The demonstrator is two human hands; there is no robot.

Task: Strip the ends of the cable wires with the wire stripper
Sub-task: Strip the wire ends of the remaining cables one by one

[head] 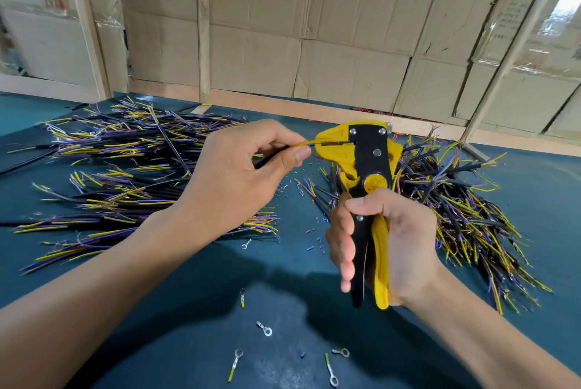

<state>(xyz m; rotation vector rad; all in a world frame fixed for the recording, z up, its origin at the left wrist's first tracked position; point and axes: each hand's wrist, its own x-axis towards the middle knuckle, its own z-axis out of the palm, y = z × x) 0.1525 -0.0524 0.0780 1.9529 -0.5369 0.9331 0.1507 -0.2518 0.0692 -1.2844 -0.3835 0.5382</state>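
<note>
- Head view: the left hand (239, 168) pinches a black cable (270, 157) between thumb and forefinger, its yellow wire (306, 143) reaching into the head of the wire stripper (364, 168).
- The right hand (386, 241) grips the stripper's handles, tool upright above the green counter (188, 325).
- Cable piles lie left (132, 168) and right (456, 200); ring terminals (265, 329) lie near.

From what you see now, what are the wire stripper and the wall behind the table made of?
Wire stripper: apparently matte yellow plastic over black metal, judging by its shiny rivets. Wall: brown corrugated cardboard sheets with creases and torn edges, between pale wooden posts.
</note>
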